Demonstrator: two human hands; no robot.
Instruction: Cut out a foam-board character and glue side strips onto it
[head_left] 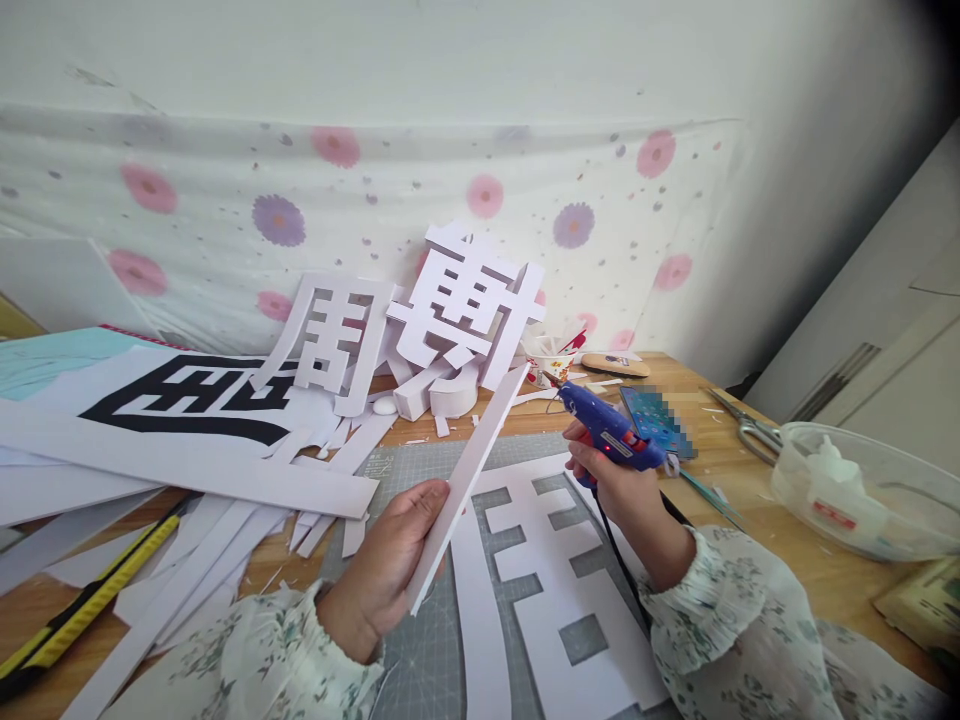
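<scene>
My left hand [394, 550] is closed on a long white foam board strip [472, 480], held up at a slant on edge. In my right hand [626, 500] is a blue hot glue gun [611, 430] with a small red light lit; its nozzle points up and left, near the strip's upper end but apart from it. Below both hands a flat white cut-out character [540, 590] lies on the grey cutting mat [405, 660]. The gun's black cord hangs over the cut-out's right part.
Raised white characters [465, 300] lean against the wall. Left lie a printed character sheet [195, 400], foam strips [187, 560] and a yellow utility knife [97, 590]. Right are a phone [656, 420], scissors [750, 430] and a plastic bowl [862, 530]. A paper cup [551, 360] stands behind.
</scene>
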